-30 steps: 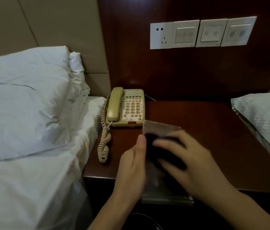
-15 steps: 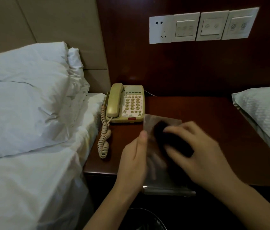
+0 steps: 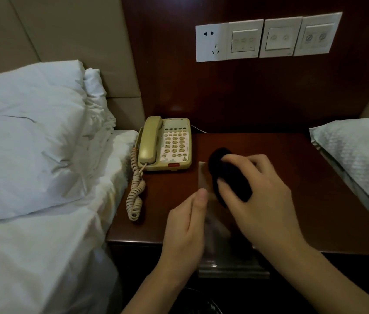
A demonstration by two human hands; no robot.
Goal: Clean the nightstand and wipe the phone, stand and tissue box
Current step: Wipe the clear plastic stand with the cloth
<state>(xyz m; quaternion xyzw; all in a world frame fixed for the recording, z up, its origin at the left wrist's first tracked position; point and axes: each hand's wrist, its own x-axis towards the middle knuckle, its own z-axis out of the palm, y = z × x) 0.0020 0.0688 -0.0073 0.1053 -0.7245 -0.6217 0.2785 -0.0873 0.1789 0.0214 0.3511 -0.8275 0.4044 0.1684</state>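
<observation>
The step in hand looks to be the wiping of the stand (image 3: 203,177), a clear acrylic card holder held upright over the front edge of the nightstand (image 3: 280,177), at about six o'clock from the middle of its top; the left hand (image 3: 184,232) steadies it at the stand's nine o'clock edge, thumb laid along that edge and the remaining fingers behind the clear panel, showing only as a blur, so whether they curl round it I cannot tell; the right hand (image 3: 262,200) has its fingers curled over a dark cloth (image 3: 228,175), gripping it and pressing it against the upper part of the panel; the phone (image 3: 166,143) sits at the nightstand's ten o'clock corner, its coiled cord (image 3: 136,191) trailing toward seven o'clock; no tissue box is in view; the next move, I judge, calls for drawing the cloth down the panel while the left hand holds firm, since the light stand could tip.
</observation>
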